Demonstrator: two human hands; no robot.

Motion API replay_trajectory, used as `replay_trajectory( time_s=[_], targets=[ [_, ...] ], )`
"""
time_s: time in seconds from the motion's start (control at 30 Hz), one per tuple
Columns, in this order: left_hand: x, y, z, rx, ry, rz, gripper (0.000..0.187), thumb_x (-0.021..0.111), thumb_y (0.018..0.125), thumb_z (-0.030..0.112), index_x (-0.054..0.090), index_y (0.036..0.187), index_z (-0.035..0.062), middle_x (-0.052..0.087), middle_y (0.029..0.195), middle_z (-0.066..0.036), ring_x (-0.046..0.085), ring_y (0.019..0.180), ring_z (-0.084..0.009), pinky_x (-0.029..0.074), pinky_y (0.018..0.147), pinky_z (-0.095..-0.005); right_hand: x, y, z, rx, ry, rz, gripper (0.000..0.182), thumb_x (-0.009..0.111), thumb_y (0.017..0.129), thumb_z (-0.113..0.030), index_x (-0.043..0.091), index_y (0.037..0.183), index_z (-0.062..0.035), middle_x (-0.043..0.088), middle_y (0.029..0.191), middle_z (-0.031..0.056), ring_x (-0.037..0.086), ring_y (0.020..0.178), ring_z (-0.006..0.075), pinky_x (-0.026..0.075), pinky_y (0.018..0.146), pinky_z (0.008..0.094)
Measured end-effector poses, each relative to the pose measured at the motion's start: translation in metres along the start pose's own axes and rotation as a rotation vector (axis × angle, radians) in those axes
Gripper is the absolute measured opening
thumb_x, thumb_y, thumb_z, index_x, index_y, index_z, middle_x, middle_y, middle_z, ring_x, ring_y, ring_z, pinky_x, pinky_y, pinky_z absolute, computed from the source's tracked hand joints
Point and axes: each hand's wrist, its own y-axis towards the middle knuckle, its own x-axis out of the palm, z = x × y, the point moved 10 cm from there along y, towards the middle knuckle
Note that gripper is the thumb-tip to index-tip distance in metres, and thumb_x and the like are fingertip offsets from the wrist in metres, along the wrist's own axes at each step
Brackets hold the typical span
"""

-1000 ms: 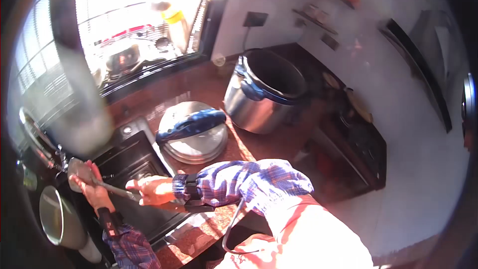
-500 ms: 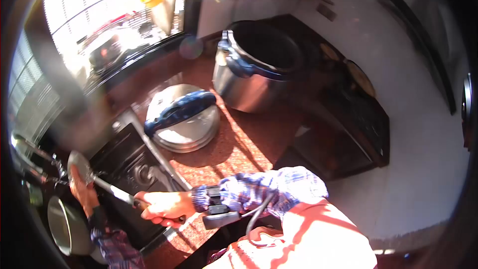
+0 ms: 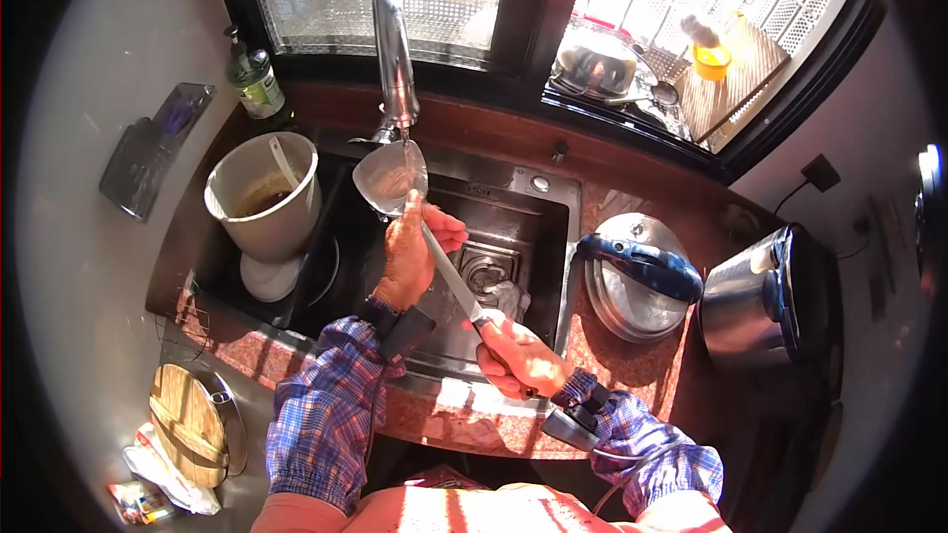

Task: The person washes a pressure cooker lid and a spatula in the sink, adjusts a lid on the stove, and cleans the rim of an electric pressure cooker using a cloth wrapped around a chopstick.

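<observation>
My right hand (image 3: 523, 355) is closed around the dark handle end of a long metal wok spatula (image 3: 455, 281). Its broad head points up and away, under the faucet (image 3: 395, 59), where water appears to run onto it. Just below that head is my left hand (image 3: 407, 255), thumb against the metal and other fingers partly hidden behind the shaft. Both hands are over the sink (image 3: 538, 222), whose drain (image 3: 486, 271) shows beneath the shaft.
Left of the sink stands a pale pot (image 3: 227, 207) with a utensil inside, near a soap bottle (image 3: 259, 84). A pressure cooker lid (image 3: 632, 296) lies on the right counter beside the cooker body (image 3: 741, 316). Cutting boards (image 3: 188, 415) stand lower left.
My view has swung left, from the cooker toward the sink and faucet. Both hands now appear near the middle, and the spatula is still between them, its head under the faucet.
</observation>
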Motion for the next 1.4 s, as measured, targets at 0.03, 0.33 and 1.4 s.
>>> replay_trajectory(
  time_s=[0.03,0.33,1.4],
  targets=[
    [0.000,-0.005,0.005,0.026,-0.005,-0.003,0.052,0.041,0.101,0.049,0.060,0.088,0.0032,0.069,0.086,-0.017,0.070,0.077,-0.0286,0.057,0.071,-0.0393,-0.002,0.006,0.002,0.005,-0.034,-0.010,0.037,0.036,0.105,-0.038,0.044,0.131,-0.0120,0.038,0.062,-0.0025,0.033,0.040,0.0066,0.028,0.034,0.0237],
    [0.023,-0.058,0.011,0.041,0.237,-0.113,0.048,0.038,0.104,0.042,0.062,0.105,0.0002,0.070,0.100,-0.017,0.067,0.095,-0.0242,0.052,0.086,-0.0339,-0.004,0.058,-0.030,-0.082,-0.124,-0.045,0.053,0.036,0.100,-0.056,0.052,0.100,-0.0048,0.043,0.056,0.0016,0.038,0.036,0.0104,0.030,0.033,0.0271],
    [-0.059,0.064,0.149,0.502,0.936,0.225,0.029,0.057,0.096,0.028,0.059,0.089,0.0001,0.067,0.081,-0.009,0.061,0.079,-0.0189,0.047,0.076,-0.0320,-0.060,-0.098,-0.050,-0.373,-0.958,0.685,0.032,0.062,0.092,-0.017,0.051,0.118,-0.0025,0.062,0.089,0.0196,0.062,0.077,0.0381,0.047,0.066,0.0397]
  ],
)
